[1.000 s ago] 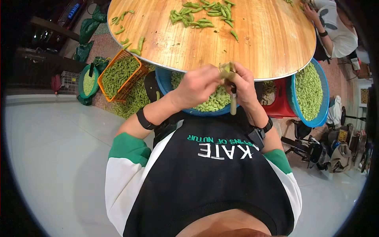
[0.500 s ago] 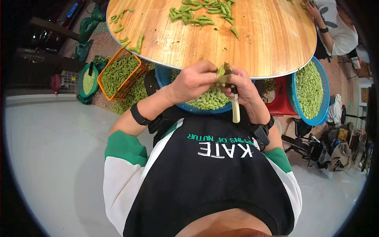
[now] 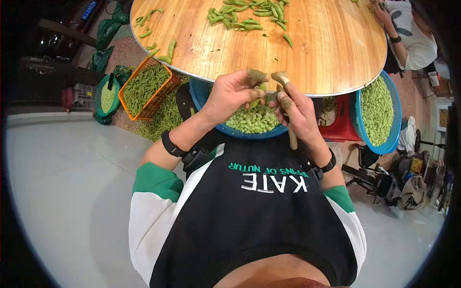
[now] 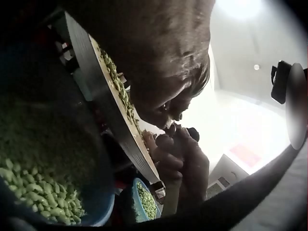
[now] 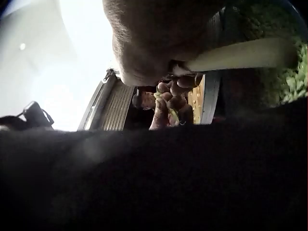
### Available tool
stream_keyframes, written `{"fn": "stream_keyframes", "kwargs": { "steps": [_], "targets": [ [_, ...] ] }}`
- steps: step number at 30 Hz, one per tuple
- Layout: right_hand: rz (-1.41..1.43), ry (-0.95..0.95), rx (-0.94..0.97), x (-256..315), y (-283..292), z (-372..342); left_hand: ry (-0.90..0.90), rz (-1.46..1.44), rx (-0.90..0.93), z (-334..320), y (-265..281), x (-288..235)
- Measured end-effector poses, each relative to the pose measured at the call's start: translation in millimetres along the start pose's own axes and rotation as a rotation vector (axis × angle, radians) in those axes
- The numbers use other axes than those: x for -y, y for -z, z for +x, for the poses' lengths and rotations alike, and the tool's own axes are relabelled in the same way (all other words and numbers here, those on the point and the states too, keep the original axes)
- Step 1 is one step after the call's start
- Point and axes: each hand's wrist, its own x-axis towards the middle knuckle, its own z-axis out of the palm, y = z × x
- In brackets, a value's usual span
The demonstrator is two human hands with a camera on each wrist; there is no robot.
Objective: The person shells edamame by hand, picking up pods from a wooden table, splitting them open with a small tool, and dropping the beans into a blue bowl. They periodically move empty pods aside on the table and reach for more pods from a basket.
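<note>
In the head view, my left hand [image 3: 235, 94] pinches a green soybean pod [image 3: 262, 87] between thumb and fingers. My right hand [image 3: 298, 109] grips a small knife, whose pale handle [image 3: 293, 139] points down toward my body; its blade is hidden by the fingers. The same handle [image 5: 240, 55] spans the right wrist view. Fingertips of the two hands face each other with a small gap. Below them is a blue basin [image 3: 222, 128] of shelled green beans [image 3: 254, 120]. Dull brownish coverings show on several fingertips.
A round wooden table [image 3: 326, 53] lies ahead, with piled pods [image 3: 249, 17] at its far side. An orange crate [image 3: 126, 100] of pods stands at left. A second blue basin [image 3: 397, 120] of beans is at right, beside a red stool [image 3: 342, 120]. Another person [image 3: 410, 36] sits across.
The hands were together over the pod, and have since drawn slightly apart. The left fingers have spread more, and the knife handle has shifted a little right.
</note>
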Motion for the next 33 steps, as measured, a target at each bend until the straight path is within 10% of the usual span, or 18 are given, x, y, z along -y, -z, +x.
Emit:
{"fn": "stream_keyframes", "kwargs": {
  "steps": [20,33],
  "targets": [
    [0.155,0.06,0.126,-27,-4,6,-0.13,0.069,-0.222,0,-14,11],
    [0.546,-0.033,0.323,-25,12,7,0.069,-0.398,0.041,2,-4,13]
  ]
}}
